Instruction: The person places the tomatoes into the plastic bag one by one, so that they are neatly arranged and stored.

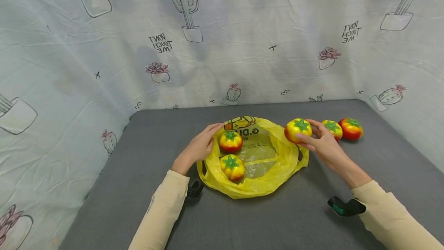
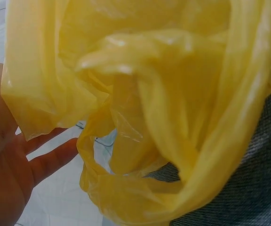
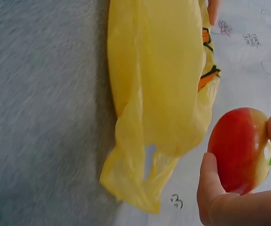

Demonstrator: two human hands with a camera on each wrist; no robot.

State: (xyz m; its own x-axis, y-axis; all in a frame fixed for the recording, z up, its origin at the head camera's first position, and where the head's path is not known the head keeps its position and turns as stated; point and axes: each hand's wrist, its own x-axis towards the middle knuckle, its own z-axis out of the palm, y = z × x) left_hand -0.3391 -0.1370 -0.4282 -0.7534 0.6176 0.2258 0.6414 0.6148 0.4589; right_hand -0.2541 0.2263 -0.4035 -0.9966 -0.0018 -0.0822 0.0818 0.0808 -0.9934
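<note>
Cloth printed with cacti (image 1: 208,49) is walling a grey table (image 1: 138,165). At its centre a yellow bag (image 1: 267,173) is lying open, two tomatoes inside. The left hand (image 1: 199,147), fingers straight, is bracing the rim at nine o'clock. The right hand (image 1: 320,142) is gripping a third tomato (image 1: 297,129) at two o'clock, likely mid-loading; lowering it inside comes next.

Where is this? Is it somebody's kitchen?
Probably not a kitchen: more like a staged tabletop. A grey mat is walled by cactus-print cloth, with toy-looking tomatoes and a yellow plastic bag.
</note>
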